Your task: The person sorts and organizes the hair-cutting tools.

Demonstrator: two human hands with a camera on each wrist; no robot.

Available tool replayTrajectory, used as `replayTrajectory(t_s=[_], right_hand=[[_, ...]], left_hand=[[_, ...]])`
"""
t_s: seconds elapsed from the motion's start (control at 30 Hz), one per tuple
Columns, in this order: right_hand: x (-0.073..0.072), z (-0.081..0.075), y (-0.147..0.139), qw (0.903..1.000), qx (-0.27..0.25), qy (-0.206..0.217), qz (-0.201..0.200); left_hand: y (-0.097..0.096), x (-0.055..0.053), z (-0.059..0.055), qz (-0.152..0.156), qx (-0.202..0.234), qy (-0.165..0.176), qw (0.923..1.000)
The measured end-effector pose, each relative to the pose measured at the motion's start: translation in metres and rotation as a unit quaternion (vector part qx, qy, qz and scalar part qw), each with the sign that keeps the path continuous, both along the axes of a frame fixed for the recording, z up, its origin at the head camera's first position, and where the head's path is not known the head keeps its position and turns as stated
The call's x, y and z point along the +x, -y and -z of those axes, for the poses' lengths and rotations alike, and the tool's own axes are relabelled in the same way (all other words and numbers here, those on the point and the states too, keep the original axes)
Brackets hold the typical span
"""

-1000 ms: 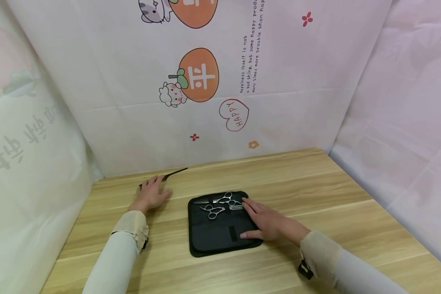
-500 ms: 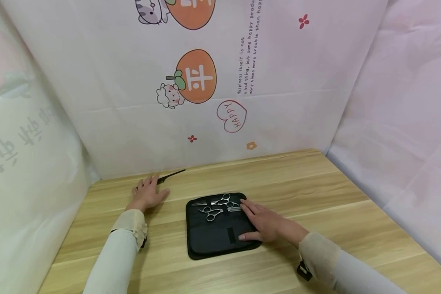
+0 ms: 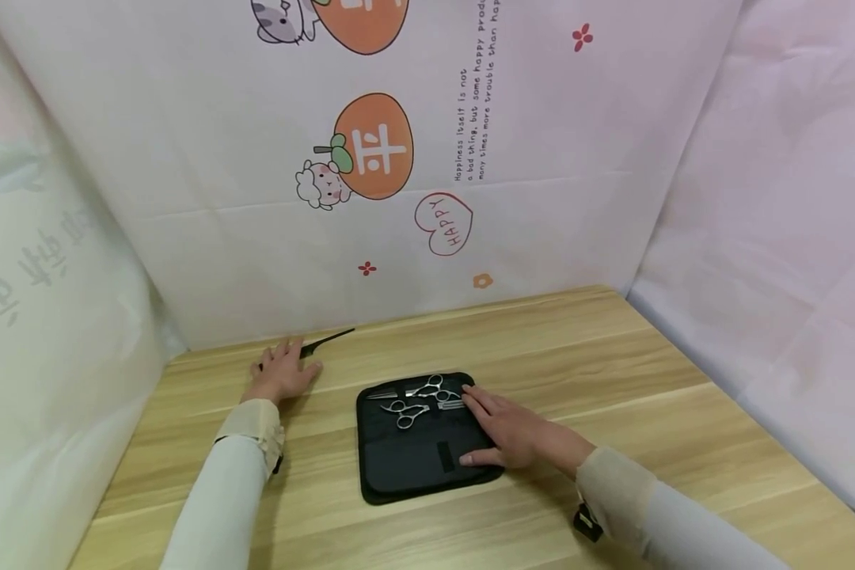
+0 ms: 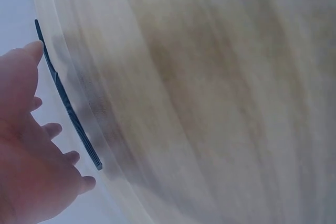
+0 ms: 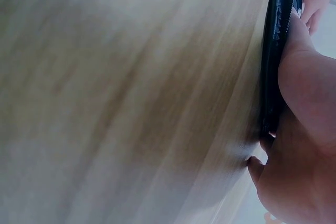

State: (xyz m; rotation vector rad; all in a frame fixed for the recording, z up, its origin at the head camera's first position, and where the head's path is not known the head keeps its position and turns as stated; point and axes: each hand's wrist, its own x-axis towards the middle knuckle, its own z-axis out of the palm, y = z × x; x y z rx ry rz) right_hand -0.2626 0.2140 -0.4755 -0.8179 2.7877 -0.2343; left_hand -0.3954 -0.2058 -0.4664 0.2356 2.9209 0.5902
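Note:
At the back left of the table, my left hand [image 3: 281, 374] lies over a black tail comb [image 3: 331, 339] with its fingers spread; the comb's thin tail sticks out to the right. In the left wrist view the toothed part of the comb [image 4: 73, 111] runs along beside the fingertips. A black zip case [image 3: 406, 467] lies flat near the middle. Two silver scissors [image 3: 404, 416] are strapped across its upper part, pointing opposite ways. My right hand [image 3: 509, 434] rests on the case's right edge, thumb and fingers extended. The right wrist view shows the case's zipped side [image 5: 274, 51] against this hand.
The wooden table [image 3: 577, 356] reaches back to a white printed cloth [image 3: 541, 222]. More cloth hangs at the left and right sides. A black wrist device [image 3: 587, 522] hangs under the right sleeve.
The whole head view has shifted slightly to the left. Both hands hold nearly the same places, the left over the comb and the right on the case.

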Motion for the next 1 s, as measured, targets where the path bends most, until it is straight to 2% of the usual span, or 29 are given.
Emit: replayTrajectory(t_s=[0.13, 0.5, 0.63, 0.77, 1.0], right_hand=[[0.001, -0.003, 0.001, 1.0000, 0.003, -0.003, -0.004], [0.000, -0.001, 0.003, 0.9998, -0.001, -0.008, -0.016], [-0.001, -0.001, 0.003, 0.9999, -0.004, -0.008, -0.011], [-0.003, 0.004, -0.001, 0.9998, -0.008, -0.017, -0.012], [-0.007, 0.016, -0.007, 0.9993, -0.014, -0.029, -0.016]], left_hand=[[0.003, -0.005, 0.003, -0.003, 0.005, 0.004, 1.0000], [0.005, -0.009, 0.003, -0.004, -0.007, 0.006, 1.0000], [0.004, -0.008, -0.002, -0.010, -0.011, 0.005, 0.9999], [0.000, -0.007, -0.007, -0.011, -0.015, -0.006, 0.9998], [-0.002, -0.007, -0.007, -0.013, -0.024, -0.013, 0.9996]])
